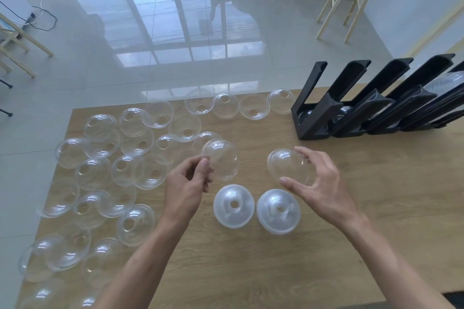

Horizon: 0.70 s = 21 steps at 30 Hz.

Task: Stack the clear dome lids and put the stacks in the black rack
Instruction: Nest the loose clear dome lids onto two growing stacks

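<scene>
- Two lids are being held above the desk (351, 195), one per hand: the left hand (187, 183) is pinching a lid (222, 160) by its rim between thumb and fingertips, and the right hand (319, 178) is cupping another lid (288, 167) with thumb and fingers spread round it.
- Two stacks (234, 206) (278, 211) are standing dome-up near the middle of the desk, just below the hands (their milky look suggests several lids nested in each, though I cannot count them).
- Many loose lids (130, 165) are lying over the left half of the desk, some dome-up, some rim-up, with a row (239, 104) along the far edge.
- The rack (316, 118) is sitting at the far right corner, its slanted channels mostly unfilled; something clear is showing in the rightmost channel, probably lids, too cropped to be sure.
- The step in hand looks like the stacking stage: the gathering is well short of done, and the racking is hardly begun.
- The next move is calling for each held lid to be turned dome-up, centred over a stack and pressed lightly down until it nests; a tilted rim would jam or tip the stack.
- No brand, label or writing is readable anywhere on lids, rack or desk.
</scene>
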Each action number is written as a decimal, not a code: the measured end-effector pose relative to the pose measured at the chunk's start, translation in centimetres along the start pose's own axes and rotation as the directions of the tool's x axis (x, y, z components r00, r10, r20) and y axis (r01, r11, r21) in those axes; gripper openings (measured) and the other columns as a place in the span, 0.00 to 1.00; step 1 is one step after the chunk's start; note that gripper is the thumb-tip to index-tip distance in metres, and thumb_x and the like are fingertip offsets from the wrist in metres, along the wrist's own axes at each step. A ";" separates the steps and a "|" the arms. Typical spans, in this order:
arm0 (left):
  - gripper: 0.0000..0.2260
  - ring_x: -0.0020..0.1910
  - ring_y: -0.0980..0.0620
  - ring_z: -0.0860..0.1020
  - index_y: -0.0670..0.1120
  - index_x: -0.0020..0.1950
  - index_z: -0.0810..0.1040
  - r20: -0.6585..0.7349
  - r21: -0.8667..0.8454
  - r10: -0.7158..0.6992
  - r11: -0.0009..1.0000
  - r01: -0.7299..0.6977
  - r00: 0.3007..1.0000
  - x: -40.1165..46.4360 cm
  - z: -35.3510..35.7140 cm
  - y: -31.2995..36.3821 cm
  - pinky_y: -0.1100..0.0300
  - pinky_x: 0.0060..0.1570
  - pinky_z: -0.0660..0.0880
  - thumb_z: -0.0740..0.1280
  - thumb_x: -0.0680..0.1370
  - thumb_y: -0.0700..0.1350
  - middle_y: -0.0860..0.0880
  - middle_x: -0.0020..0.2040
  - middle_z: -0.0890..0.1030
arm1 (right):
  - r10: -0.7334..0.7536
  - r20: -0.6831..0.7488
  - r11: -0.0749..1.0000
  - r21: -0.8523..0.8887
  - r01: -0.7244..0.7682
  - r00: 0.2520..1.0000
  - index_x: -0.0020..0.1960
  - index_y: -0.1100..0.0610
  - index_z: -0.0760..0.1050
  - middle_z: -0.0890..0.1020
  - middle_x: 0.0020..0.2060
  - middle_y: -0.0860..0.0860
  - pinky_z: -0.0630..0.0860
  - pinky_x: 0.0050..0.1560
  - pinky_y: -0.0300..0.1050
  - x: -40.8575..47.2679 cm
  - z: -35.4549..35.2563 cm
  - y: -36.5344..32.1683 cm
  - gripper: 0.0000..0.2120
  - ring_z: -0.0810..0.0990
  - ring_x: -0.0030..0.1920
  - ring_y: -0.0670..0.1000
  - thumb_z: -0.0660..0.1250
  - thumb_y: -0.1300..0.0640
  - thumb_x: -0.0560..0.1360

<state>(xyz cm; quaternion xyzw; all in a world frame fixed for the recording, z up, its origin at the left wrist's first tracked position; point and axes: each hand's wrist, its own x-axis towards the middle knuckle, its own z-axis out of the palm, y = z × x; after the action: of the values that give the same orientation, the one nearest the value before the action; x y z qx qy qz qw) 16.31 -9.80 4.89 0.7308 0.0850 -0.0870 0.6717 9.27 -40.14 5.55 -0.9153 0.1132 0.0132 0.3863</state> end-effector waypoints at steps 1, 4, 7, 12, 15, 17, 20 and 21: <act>0.07 0.36 0.50 0.79 0.48 0.56 0.87 0.013 -0.044 -0.049 0.998 0.050 0.999 -0.8 -0.4 -0.7 0.60 0.34 0.77 0.69 0.84 0.43 0.45 0.41 0.85 | 0.000 0.007 1.000 0.022 0.000 1.000 0.76 0.33 0.65 0.70 0.67 0.34 0.73 0.58 0.39 -1.2 0.1 0.0 0.40 0.72 0.67 0.36 0.73 0.25 0.69; 0.08 0.36 0.49 0.79 0.47 0.58 0.86 0.064 -0.108 -0.179 0.977 0.186 0.982 -3.2 -1.1 -2.7 0.59 0.33 0.76 0.67 0.85 0.40 0.43 0.41 0.83 | -0.030 0.038 0.999 0.025 0.029 0.999 0.77 0.30 0.63 0.67 0.68 0.31 0.71 0.52 0.32 -4.6 1.1 0.2 0.41 0.69 0.68 0.30 0.73 0.24 0.69; 0.09 0.37 0.48 0.80 0.44 0.60 0.84 0.080 -0.088 -0.284 0.953 0.291 0.955 -5.0 -0.9 -4.3 0.59 0.32 0.76 0.65 0.86 0.39 0.43 0.41 0.83 | -0.020 0.058 0.999 0.049 0.017 0.998 0.79 0.33 0.61 0.66 0.70 0.31 0.71 0.54 0.30 -7.4 3.1 0.6 0.41 0.69 0.69 0.32 0.76 0.32 0.71; 0.07 0.38 0.47 0.84 0.44 0.60 0.83 0.054 -0.002 -0.311 0.950 0.311 0.949 -6.2 -0.1 -5.5 0.55 0.32 0.79 0.68 0.84 0.40 0.43 0.43 0.86 | 0.028 0.038 0.996 0.086 -0.032 0.999 0.80 0.40 0.64 0.64 0.73 0.35 0.66 0.68 0.33 -9.4 5.5 1.2 0.39 0.68 0.74 0.39 0.79 0.44 0.74; 0.09 0.38 0.49 0.85 0.44 0.64 0.80 -0.002 0.069 -0.303 0.951 0.302 0.953 -6.2 -0.2 -5.9 0.52 0.33 0.81 0.69 0.84 0.42 0.43 0.47 0.85 | 0.044 0.050 0.995 0.089 -0.048 0.998 0.81 0.38 0.61 0.61 0.77 0.36 0.67 0.73 0.42 -9.6 6.4 1.4 0.41 0.62 0.78 0.40 0.78 0.45 0.74; 0.14 0.41 0.53 0.85 0.49 0.69 0.77 -0.026 0.221 -0.225 0.949 0.225 0.974 -6.4 -0.4 -6.1 0.54 0.37 0.82 0.68 0.84 0.50 0.49 0.54 0.84 | 0.059 0.070 0.992 0.112 -0.067 0.996 0.82 0.38 0.57 0.58 0.80 0.36 0.62 0.76 0.42 -9.6 6.8 1.6 0.44 0.58 0.80 0.38 0.78 0.44 0.74; 0.30 0.58 0.61 0.80 0.58 0.77 0.68 0.107 0.510 0.017 0.858 -0.069 0.994 -6.8 -1.0 -6.2 0.62 0.53 0.77 0.64 0.79 0.69 0.60 0.66 0.75 | 0.100 0.066 0.981 0.162 -0.109 0.993 0.83 0.39 0.54 0.61 0.79 0.35 0.60 0.77 0.40 -9.4 7.3 1.7 0.47 0.58 0.79 0.35 0.78 0.41 0.74; 0.34 0.65 0.62 0.75 0.59 0.79 0.64 0.186 0.582 0.077 0.795 -0.173 0.979 -6.9 -1.0 -6.2 0.61 0.61 0.74 0.66 0.77 0.72 0.61 0.70 0.71 | 0.104 0.058 0.979 0.168 -0.113 0.993 0.82 0.39 0.55 0.63 0.78 0.35 0.61 0.76 0.40 -9.3 7.3 1.7 0.46 0.60 0.79 0.36 0.79 0.41 0.73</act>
<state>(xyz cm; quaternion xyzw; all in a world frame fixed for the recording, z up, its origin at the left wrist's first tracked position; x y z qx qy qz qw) 8.11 -8.39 0.66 0.8994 -0.0470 -0.1203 0.4176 0.30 -34.28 0.25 -0.8705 0.1541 0.0469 0.4650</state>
